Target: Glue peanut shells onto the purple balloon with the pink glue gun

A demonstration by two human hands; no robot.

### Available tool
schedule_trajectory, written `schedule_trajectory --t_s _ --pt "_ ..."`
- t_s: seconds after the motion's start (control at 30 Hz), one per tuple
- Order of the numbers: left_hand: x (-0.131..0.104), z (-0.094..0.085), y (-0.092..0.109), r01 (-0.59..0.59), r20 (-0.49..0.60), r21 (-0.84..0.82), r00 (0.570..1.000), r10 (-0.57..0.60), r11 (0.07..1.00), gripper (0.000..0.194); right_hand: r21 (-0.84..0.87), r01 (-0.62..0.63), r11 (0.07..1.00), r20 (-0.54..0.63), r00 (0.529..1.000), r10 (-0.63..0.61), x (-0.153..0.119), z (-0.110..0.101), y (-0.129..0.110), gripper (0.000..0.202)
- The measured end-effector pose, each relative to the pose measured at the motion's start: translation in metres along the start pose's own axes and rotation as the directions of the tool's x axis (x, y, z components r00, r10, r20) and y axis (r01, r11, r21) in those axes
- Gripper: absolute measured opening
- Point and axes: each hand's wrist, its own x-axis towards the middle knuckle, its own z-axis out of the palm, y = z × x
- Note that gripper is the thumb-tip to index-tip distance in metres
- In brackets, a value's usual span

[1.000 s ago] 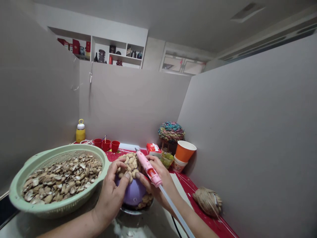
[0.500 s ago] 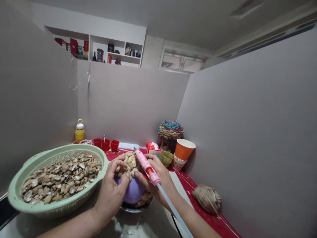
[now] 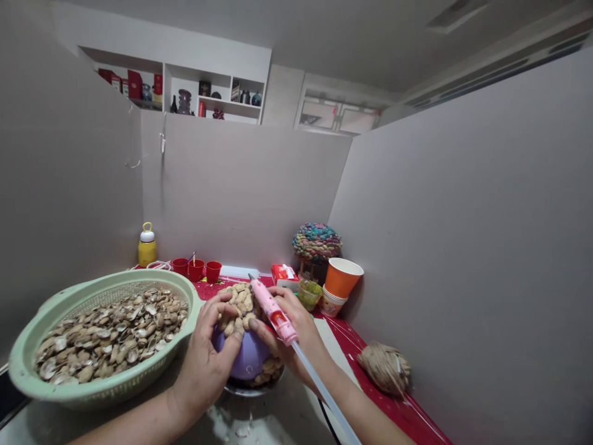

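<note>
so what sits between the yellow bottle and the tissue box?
Head view: three small red cups in a row between the yellow bottle and tissue box.

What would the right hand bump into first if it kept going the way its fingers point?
The right hand, holding the pink glue gun, points left toward the purple balloon. Its fingertips already seem to touch the peanut shells stuck on it, so those come first; depth is hard to judge.
</note>
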Motion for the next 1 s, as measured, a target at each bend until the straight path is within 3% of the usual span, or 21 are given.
schedule_trajectory --t_s 1.0 --pt "-0.0041 -0.0014 -0.0105 -0.232 0.049 0.196 0.973 0.227 0.953 0.024 0.015 0.019 1.0 -0.011 1.0 -0.019 -0.0001 0.0008 0.0013 0.017"
